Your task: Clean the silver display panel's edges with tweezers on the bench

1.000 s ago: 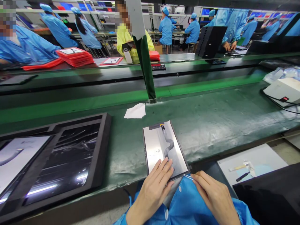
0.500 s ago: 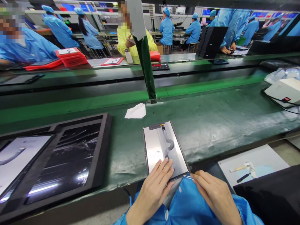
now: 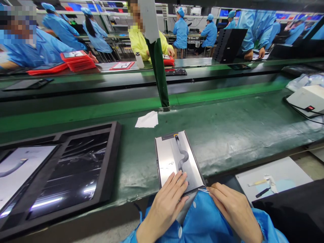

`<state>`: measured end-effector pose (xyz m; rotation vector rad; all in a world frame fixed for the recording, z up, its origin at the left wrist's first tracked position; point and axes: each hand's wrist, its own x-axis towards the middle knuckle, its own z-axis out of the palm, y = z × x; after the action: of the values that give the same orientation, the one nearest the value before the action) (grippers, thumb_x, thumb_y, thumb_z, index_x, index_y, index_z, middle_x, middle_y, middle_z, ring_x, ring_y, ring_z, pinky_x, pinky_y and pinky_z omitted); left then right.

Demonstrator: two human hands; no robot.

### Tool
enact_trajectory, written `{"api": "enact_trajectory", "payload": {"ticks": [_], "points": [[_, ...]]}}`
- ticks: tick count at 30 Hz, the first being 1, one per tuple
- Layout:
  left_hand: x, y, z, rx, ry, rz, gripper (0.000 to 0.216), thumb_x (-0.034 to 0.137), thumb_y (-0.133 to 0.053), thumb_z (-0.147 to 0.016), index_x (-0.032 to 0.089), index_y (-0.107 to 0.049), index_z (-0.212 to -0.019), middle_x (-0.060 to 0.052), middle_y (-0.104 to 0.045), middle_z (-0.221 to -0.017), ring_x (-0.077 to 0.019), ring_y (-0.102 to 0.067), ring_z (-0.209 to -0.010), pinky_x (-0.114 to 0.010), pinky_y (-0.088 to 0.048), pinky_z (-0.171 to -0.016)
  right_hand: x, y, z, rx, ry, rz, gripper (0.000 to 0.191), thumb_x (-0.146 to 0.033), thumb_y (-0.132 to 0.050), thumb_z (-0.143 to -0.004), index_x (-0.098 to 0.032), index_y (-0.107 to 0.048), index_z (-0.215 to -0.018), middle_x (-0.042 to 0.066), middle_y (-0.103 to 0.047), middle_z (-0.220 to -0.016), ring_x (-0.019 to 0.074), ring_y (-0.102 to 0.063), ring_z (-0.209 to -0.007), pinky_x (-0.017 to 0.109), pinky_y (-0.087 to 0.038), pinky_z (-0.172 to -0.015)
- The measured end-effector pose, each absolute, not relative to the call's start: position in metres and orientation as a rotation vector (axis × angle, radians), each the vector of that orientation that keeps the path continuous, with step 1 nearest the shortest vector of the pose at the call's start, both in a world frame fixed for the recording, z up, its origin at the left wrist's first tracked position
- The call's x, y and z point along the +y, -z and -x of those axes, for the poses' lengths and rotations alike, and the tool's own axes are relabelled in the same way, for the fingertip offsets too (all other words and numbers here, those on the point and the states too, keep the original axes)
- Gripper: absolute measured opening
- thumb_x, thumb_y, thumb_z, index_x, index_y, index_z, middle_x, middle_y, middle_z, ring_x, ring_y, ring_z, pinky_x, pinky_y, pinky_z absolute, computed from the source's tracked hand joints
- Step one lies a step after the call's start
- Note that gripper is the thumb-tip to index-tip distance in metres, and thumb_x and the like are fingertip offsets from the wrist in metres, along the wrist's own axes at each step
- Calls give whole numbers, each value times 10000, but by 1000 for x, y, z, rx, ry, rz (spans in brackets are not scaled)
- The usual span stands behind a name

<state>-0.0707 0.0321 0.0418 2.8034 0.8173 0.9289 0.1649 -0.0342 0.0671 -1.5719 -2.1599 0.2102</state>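
Observation:
A silver display panel (image 3: 174, 158) with a grey flex cable lies on the green bench mat (image 3: 227, 131), its near end over the bench edge. My left hand (image 3: 167, 199) rests flat on the panel's near end, fingers stretched out and together. My right hand (image 3: 233, 209) is closed in a pinch on a thin metal tool (image 3: 203, 190), tweezers by the look of it, whose tip touches the panel's near right corner. Blue sleeves cover both wrists.
A black foam tray (image 3: 108, 158) with dark screens sits at the left. A white wipe (image 3: 147, 119) lies by a green post (image 3: 158, 67). A white box (image 3: 306, 98) with a cable stands at the right. Small tools lie on a white sheet (image 3: 273, 175). Workers sit behind the conveyor.
My hands and the panel have hardly moved. Across the line, the person in yellow has lowered a hand to the red trays.

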Motion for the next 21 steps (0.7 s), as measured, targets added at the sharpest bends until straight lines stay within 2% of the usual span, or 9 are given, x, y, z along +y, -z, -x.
{"api": "enact_trajectory", "payload": {"ticks": [9, 14, 21], "points": [[31, -41, 70, 857, -929, -2745, 314, 192, -494, -991, 81, -544, -1281, -151, -656, -1301, -247, -556, -1295, -429, -452, -1105, -34, -66, -165, -2226, -108, 1562, 368, -254, -310, -1060, -225, -670, -994, 21, -656, -763, 140, -630, -629, 234, -486, -606], [31, -41, 70, 858, -930, -2721, 316, 191, -501, -985, 91, -547, -1280, -148, -651, -1310, -243, -543, -1308, -417, -446, -1111, -31, -70, -163, -2247, -89, 1554, 369, -250, -315, -1060, -226, -655, -921, 13, -637, -735, 135, -619, -618, 229, -474, -598], [31, -40, 71, 854, -926, -2716, 354, 186, -499, -983, 111, -516, -1328, -144, -645, -1320, -251, -541, -1307, -433, -454, -1103, -33, -70, -159, -2151, -218, 1620, 388, -269, -290, -1059, -232, -622, -862, -6, -625, -717, 119, -639, -569, 216, -445, -527]]}}
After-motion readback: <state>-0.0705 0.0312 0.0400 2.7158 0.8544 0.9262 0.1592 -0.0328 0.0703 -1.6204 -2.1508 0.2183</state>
